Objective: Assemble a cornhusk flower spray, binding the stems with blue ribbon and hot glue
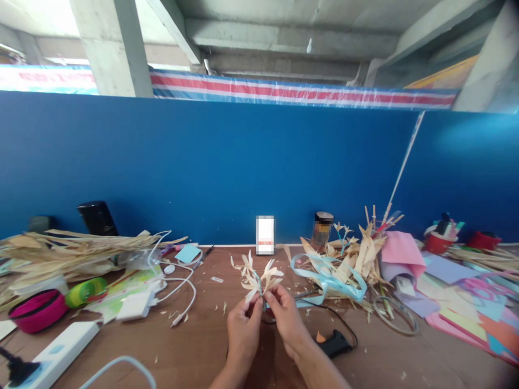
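Between my two hands, near the middle of the table, is a small spray of pale dried-husk flowers [272,274] on a stem wrapped in light blue. My left hand [245,324] pinches it from the left, thumb and fingers closed low on the stem. My right hand [286,319] closes on it from the other side, its fingertips almost touching the left ones. The pale petals fan out above the fingertips. The lower stem is mostly hidden by my hands. A black glue gun [336,343] with a cable lies just right of my right wrist.
Right of my hands lie a light blue ribbon [352,286], dried husks [367,254], a tape ring [395,316] and coloured paper [450,270]. To the left are a white charger [135,305], a power strip [67,354] and a husk pile [77,251]. A blue partition [227,167] stands behind.
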`<action>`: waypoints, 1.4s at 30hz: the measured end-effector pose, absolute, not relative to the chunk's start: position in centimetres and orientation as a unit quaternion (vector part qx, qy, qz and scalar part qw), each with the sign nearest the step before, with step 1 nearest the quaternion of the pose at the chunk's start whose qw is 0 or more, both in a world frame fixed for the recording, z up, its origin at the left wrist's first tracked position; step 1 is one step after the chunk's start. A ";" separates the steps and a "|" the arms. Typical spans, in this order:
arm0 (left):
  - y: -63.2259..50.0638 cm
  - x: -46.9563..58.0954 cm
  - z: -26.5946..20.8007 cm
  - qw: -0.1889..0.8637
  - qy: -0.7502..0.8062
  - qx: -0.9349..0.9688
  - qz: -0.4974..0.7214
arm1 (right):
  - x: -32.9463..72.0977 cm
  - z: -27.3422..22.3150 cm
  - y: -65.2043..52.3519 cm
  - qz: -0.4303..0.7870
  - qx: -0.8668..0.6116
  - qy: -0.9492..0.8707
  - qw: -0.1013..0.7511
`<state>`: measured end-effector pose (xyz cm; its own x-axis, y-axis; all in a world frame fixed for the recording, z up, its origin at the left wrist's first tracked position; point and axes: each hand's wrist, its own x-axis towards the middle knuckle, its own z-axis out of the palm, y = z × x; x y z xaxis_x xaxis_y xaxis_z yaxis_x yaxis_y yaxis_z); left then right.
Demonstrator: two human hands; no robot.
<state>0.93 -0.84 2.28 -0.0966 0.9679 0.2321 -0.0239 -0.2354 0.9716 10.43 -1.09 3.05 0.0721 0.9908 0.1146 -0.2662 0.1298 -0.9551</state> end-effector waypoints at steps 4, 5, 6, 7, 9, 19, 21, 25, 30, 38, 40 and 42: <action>-0.7 0.8 2.3 0.422 0.457 0.521 0.584 | 10.6 3.0 -1.0 0.496 -0.424 -0.473 0.593; -0.6 0.7 2.3 0.423 0.460 0.519 0.583 | 10.7 3.0 -1.0 0.479 -0.435 -0.488 0.586; -0.5 0.7 2.2 0.425 0.461 0.517 0.583 | 10.8 3.0 -1.0 0.455 -0.448 -0.507 0.579; -0.4 0.6 2.2 0.429 0.463 0.513 0.582 | 10.9 3.0 -1.0 0.428 -0.461 -0.529 0.570; -0.3 0.5 2.0 0.442 0.464 0.504 0.579 | 11.2 3.0 -1.0 0.366 -0.488 -0.574 0.546; -0.3 0.6 2.1 0.454 0.465 0.499 0.574 | 11.8 3.3 -1.3 0.184 -0.585 -0.635 0.469; -0.4 0.6 2.2 0.455 0.464 0.502 0.571 | 11.8 3.4 -1.2 0.172 -0.588 -0.637 0.468; -0.5 0.7 2.4 0.458 0.456 0.509 0.568 | 11.8 3.5 -1.3 0.150 -0.604 -0.635 0.458; -0.5 0.7 2.4 0.458 0.454 0.515 0.565 | 11.9 3.5 -1.3 0.128 -0.617 -0.644 0.434; -0.7 0.7 3.1 0.495 0.450 0.483 0.565 | 12.2 3.7 -1.2 0.158 -0.597 -0.664 0.422; -0.7 0.7 3.2 0.498 0.462 0.470 0.563 | 12.4 3.8 -1.2 0.149 -0.596 -0.666 0.422; -0.7 0.7 3.2 0.502 0.468 0.460 0.563 | 12.5 4.0 -1.3 0.132 -0.606 -0.666 0.415</action>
<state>0.69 -0.66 3.19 -0.0720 0.9963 0.0475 -0.1343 -0.0568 0.9893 12.53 -1.27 3.99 0.0785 0.9162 0.3930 0.6976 0.2311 -0.6782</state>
